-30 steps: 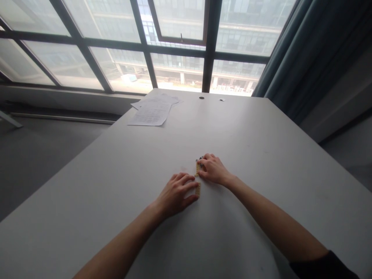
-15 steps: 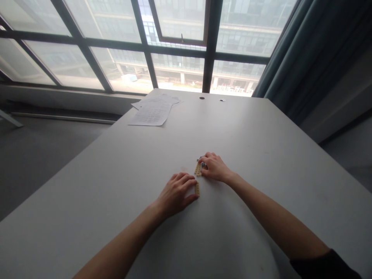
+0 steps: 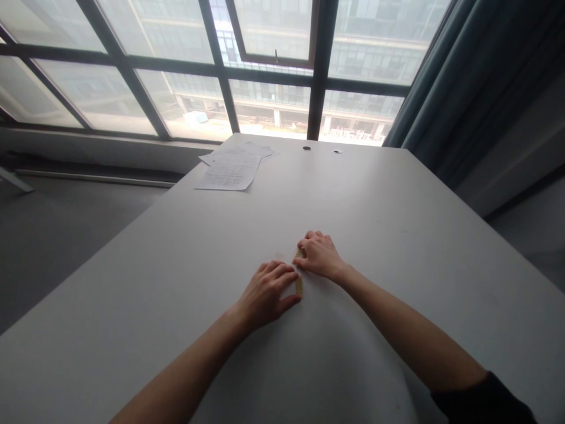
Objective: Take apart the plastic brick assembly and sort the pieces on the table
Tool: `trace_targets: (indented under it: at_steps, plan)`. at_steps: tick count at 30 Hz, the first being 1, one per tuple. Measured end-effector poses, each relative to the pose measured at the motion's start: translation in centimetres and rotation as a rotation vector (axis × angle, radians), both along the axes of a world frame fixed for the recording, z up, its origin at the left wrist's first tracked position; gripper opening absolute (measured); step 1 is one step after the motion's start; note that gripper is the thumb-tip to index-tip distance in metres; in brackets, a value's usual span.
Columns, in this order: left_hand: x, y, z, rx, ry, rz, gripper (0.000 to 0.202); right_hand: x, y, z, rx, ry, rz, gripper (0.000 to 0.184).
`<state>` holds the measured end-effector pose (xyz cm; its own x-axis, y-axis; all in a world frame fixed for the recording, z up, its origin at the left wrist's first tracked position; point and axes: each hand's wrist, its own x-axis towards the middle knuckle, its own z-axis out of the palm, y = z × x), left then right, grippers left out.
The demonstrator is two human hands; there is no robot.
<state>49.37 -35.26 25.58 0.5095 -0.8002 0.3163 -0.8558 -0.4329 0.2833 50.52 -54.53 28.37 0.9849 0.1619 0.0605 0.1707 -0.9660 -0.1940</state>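
Between the thumb and fingertips of my left hand [image 3: 270, 294] is a small tan building-block strip [image 3: 299, 287], low on the white table. Just beyond it, my right hand [image 3: 320, 253] closes on a second tan block piece [image 3: 298, 255]. Much of that second piece is hidden under my fingers. A narrow gap separates the two tan pieces, and my fingertips are close together.
The white table [image 3: 344, 200] stretches toward the window [image 3: 273, 106]. Loose printed sheets [image 3: 233, 171] lie at its far left. Two small round table holes [image 3: 306, 148] are near the far edge. A dark curtain [image 3: 432, 100] hangs at the right.
My right hand has shifted slightly left, and its fingers now cover more of the far tan piece; the small grey bits beside it are hidden. My left hand has stayed put.
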Motion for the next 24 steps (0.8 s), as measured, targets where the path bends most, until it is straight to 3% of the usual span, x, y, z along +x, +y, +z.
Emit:
trace_targets:
  at_steps: [8, 17, 24]
  plan:
    - [0.0, 0.1, -0.1, 0.015, -0.018, 0.009, 0.037, -0.1, 1.4, -0.5, -0.030, -0.024, -0.074, 0.030]
    - [0.0, 0.0, -0.1, 0.000, -0.013, 0.004, 0.035, -0.7, 0.3, -1.0, 0.112, -0.142, 0.018, 0.039]
    - [0.1, 0.0, -0.1, 0.005, -0.003, -0.006, 0.036, -2.7, -1.3, -1.0, 0.296, -0.213, 0.046, 0.039]
